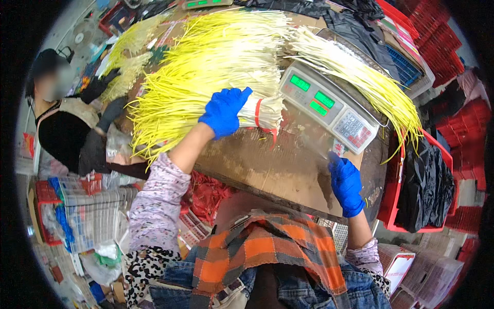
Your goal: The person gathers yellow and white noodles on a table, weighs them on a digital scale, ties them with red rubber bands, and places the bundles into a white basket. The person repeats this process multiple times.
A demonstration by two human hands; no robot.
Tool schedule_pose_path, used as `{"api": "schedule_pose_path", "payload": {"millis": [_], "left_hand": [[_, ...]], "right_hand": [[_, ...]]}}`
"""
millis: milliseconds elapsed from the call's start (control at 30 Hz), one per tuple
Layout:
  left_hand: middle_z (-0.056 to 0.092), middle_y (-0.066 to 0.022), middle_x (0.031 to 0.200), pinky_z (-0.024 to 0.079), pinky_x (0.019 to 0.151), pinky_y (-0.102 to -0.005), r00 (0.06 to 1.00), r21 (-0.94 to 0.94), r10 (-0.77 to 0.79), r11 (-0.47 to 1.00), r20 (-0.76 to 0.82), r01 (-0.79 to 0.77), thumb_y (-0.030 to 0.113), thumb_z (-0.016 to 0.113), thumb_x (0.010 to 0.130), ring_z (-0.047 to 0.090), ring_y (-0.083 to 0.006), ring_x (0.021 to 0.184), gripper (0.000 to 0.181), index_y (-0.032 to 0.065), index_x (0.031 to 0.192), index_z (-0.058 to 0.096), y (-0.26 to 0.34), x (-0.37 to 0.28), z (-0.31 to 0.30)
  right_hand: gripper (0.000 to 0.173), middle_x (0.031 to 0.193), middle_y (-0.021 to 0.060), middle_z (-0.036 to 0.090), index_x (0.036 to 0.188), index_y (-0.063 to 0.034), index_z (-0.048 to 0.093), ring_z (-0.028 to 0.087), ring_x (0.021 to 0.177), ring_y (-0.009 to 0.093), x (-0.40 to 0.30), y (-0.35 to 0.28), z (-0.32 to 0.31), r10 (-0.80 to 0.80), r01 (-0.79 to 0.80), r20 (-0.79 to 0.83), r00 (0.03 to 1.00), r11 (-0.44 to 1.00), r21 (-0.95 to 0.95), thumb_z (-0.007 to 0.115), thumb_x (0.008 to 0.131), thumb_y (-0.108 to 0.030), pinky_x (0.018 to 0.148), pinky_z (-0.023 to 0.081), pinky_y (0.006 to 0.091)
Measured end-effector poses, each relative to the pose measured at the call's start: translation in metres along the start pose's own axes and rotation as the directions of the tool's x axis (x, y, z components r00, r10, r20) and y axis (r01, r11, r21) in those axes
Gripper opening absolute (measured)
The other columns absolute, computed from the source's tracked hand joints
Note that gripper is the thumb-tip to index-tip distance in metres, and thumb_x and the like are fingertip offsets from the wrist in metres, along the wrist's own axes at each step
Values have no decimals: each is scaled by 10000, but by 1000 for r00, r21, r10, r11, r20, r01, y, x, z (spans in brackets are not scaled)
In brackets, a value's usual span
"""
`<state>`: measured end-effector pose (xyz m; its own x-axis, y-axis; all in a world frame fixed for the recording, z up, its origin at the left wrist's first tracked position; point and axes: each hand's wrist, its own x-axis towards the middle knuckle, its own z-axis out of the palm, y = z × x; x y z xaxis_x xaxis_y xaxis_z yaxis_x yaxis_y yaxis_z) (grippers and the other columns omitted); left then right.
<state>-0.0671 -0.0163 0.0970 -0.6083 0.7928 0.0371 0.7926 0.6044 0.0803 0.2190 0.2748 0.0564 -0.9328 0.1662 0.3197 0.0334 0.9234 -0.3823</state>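
Note:
Long yellow chives [216,50] with pale stems lie in a thick layer on a cardboard-covered table. At the near edge of this layer, my left hand [224,112], in a blue glove, is closed around a bundle. A red tie [258,110] circles its white stem ends, and one loose tail hangs down. My right hand [345,185], also gloved in blue, is curled above the table's front right part. A thin, blurred, blade-like tool [318,150] extends from it; its exact kind is unclear. Beyond this hand stands a digital scale [328,106] with green displays, more chives [359,69] lying across its pan.
At left a person [65,127] in dark sleeves sits by more chives [129,50]. A red crate [397,185] lined with a black plastic bag [426,185] stands at right. The table's near edge [266,189] runs before me. Plastic baskets [90,212] are stacked lower left.

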Motion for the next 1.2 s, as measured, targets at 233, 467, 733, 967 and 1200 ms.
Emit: {"api": "schedule_pose_path", "payload": {"millis": [233, 467, 733, 967, 1200], "left_hand": [[349, -177, 1549, 163, 1197, -547, 995, 164, -90, 982, -37, 95, 538, 763, 715, 285, -395, 1442, 1024, 197, 1555, 287, -11, -25, 6], [388, -133, 1532, 162, 1197, -540, 978, 148, -201, 970, 52, 191, 578, 756, 723, 339, -371, 1416, 1002, 242, 1548, 298, -16, -19, 30], [375, -136, 1542, 144, 1196, -547, 976, 148, -206, 970, 71, 193, 589, 746, 738, 341, -367, 1418, 1004, 254, 1557, 271, -16, -17, 36], [343, -150, 1562, 128, 1195, -557, 967, 163, -222, 966, 127, 200, 608, 750, 719, 313, -383, 1432, 1077, 226, 1577, 221, -20, -23, 27], [313, -175, 1574, 105, 1192, -582, 978, 219, -200, 953, -56, 207, 573, 743, 748, 221, -406, 1467, 1028, 201, 1570, 250, 8, -34, -10]], "right_hand": [[427, 903, 162, 656, 1329, -199, 600, 648, 748, 355, 91, -49, -21, -287, 278, 59, 956, 952, 131, 598, 912, -111, 630, 504, 450], [244, 825, 175, 659, 1146, -169, 638, 665, 713, 367, 154, -72, 0, -477, 501, 221, 851, 863, -67, 540, 922, -169, 587, 515, 474], [261, 856, 177, 676, 1135, -154, 651, 673, 738, 370, 159, -59, 12, -533, 551, 217, 818, 834, -29, 557, 892, -142, 628, 528, 474], [499, 991, 183, 706, 1261, -88, 623, 689, 870, 302, 170, -72, -4, -76, -29, 222, 972, 899, 436, 713, 879, -396, 761, 517, 399], [392, 923, 177, 718, 1040, -35, 713, 673, 815, 244, 216, -72, 22, -131, 135, -37, 991, 908, 395, 731, 880, -392, 747, 505, 373]]}}
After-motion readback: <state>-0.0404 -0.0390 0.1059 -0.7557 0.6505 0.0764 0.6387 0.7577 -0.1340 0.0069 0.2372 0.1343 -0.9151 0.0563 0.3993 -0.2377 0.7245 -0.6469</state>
